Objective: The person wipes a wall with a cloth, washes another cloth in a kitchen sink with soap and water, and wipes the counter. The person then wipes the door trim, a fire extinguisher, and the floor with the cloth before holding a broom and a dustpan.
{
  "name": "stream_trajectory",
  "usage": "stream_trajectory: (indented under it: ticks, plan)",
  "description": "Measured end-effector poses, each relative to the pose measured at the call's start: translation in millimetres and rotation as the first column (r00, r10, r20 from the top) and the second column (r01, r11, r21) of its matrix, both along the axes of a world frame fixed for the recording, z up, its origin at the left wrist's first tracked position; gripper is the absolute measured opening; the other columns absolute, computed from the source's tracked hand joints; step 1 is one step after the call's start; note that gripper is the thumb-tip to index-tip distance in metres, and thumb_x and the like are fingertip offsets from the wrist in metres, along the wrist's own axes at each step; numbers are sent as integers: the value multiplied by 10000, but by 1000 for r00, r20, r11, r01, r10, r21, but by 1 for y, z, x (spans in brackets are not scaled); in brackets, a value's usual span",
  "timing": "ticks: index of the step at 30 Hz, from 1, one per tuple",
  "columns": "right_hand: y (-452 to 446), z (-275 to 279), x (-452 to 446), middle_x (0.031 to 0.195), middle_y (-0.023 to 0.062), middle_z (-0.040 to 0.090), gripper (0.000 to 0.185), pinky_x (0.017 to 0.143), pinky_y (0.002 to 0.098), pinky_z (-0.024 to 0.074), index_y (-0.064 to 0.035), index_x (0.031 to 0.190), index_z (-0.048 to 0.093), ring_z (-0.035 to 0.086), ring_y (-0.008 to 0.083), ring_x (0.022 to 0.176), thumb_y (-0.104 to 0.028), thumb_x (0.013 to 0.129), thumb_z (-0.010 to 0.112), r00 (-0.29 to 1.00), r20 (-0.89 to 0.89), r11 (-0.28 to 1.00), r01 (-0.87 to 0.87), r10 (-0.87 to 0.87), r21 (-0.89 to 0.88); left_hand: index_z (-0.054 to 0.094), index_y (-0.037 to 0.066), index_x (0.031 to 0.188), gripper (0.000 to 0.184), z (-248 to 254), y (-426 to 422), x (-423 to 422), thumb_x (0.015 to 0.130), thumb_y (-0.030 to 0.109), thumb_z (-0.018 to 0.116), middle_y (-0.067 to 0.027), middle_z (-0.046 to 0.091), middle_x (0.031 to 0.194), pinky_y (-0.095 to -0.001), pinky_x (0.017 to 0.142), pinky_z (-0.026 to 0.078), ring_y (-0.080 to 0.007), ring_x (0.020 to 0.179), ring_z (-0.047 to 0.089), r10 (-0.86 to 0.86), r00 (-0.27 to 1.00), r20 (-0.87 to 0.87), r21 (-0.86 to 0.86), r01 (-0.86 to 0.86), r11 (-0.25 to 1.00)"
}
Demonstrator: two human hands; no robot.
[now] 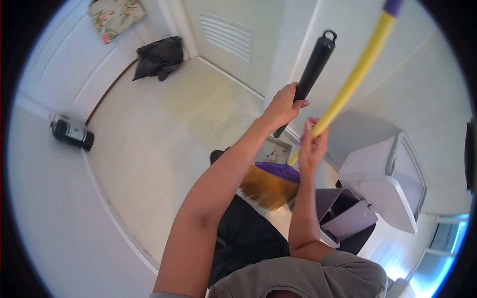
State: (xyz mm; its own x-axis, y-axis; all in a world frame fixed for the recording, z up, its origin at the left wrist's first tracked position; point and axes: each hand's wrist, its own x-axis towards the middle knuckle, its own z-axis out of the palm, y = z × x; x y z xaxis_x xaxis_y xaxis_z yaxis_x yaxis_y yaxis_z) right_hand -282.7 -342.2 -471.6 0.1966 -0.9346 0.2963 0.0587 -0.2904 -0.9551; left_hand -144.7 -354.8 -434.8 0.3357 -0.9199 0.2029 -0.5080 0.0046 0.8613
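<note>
My left hand (285,107) is closed round the black handle (316,62) of a dustpan, held tilted in front of me. Its grey pan (273,150) has bits of dark debris in it. My right hand (314,144) grips the yellow pole (355,79) of a broom. The broom's purple head (278,171) and orange-brown bristles (268,187) are beside the pan, partly in front of it. The handle and the pole are apart at the top.
An open bin (350,221) stands at my right, near a white lidded bin (372,161). A black bag (159,57) lies by the door at the back left. A dark canister (72,133) is at the left wall. Pale floor (144,134) extends ahead.
</note>
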Motion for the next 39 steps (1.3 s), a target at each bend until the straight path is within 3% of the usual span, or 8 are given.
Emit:
stream_trajectory:
  ticks: [2, 7, 9, 18, 22, 25, 31, 39]
  plan:
    - [15, 38, -11, 824, 1, 503, 170, 575, 193, 359, -45, 1071, 502, 426, 47, 661, -143, 933, 512, 996, 76, 999, -36, 37, -8, 520, -6, 982, 298, 25, 31, 9, 823, 216, 639, -201, 588, 855, -411, 739, 446, -365, 849, 579, 136, 987, -82, -182, -149, 972]
    - [35, 114, -31, 732, 3, 468, 304, 439, 170, 289, -24, 1185, 413, 379, 29, 528, -146, 929, 520, 930, 355, 986, -40, 95, -159, 523, -5, 988, 345, 106, 149, 56, 817, 263, 658, -156, 579, 822, -365, 648, 468, -272, 721, 595, 580, 812, 62, -337, -530, 778]
    - [37, 121, -36, 730, 23, 475, 294, 420, 171, 272, -15, 1171, 426, 364, 37, 486, -145, 927, 525, 883, 401, 951, -136, 243, -278, 550, 41, 1074, 374, 123, 210, 75, 825, 290, 676, -37, 603, 837, -244, 602, 510, -108, 741, 598, 645, 765, -8, -467, -573, 674]
    - [40, 137, -26, 756, 54, 480, 274, 491, 207, 310, 4, 1132, 440, 397, 88, 558, -126, 915, 547, 599, 462, 755, -491, 655, -434, 622, -19, 980, 415, 151, 434, 44, 722, 272, 769, -90, 602, 852, -298, 545, 564, -174, 747, 636, 968, 244, -47, -423, -883, 202]
    - [46, 148, -32, 848, 60, 504, 248, 744, 267, 380, -9, 1114, 465, 457, 122, 773, -120, 910, 552, 444, 450, 615, -693, 775, -375, 620, -17, 945, 451, 123, 511, 3, 697, 322, 782, -82, 602, 818, -278, 519, 544, -154, 701, 622, 994, -107, -22, -401, -910, -107]
    - [28, 144, -3, 936, 71, 560, 183, 856, 284, 387, -20, 1049, 531, 515, 132, 897, -116, 897, 568, 583, 122, 587, -738, 803, -333, 617, -2, 909, 440, 81, 539, 19, 691, 342, 783, -57, 597, 738, -259, 478, 511, -125, 616, 590, 958, -279, 65, -366, -900, -237]
    - [33, 145, 53, 934, 78, 590, 189, 838, 282, 421, -6, 1049, 534, 559, 143, 881, -47, 870, 580, 357, 43, 360, -924, 933, -130, 605, -10, 853, 410, 17, 592, 52, 710, 342, 759, -92, 591, 661, -299, 442, 417, -159, 486, 549, 747, -582, 320, -433, -792, -432]
    - [165, 107, 125, 949, 59, 599, 233, 830, 262, 439, -36, 1071, 585, 582, 139, 869, -44, 840, 611, 101, -262, 69, -989, 960, -129, 582, -12, 876, 396, 0, 616, 67, 735, 323, 741, -70, 589, 632, -278, 397, 503, -142, 495, 575, 915, -403, -2, -217, -894, -393]
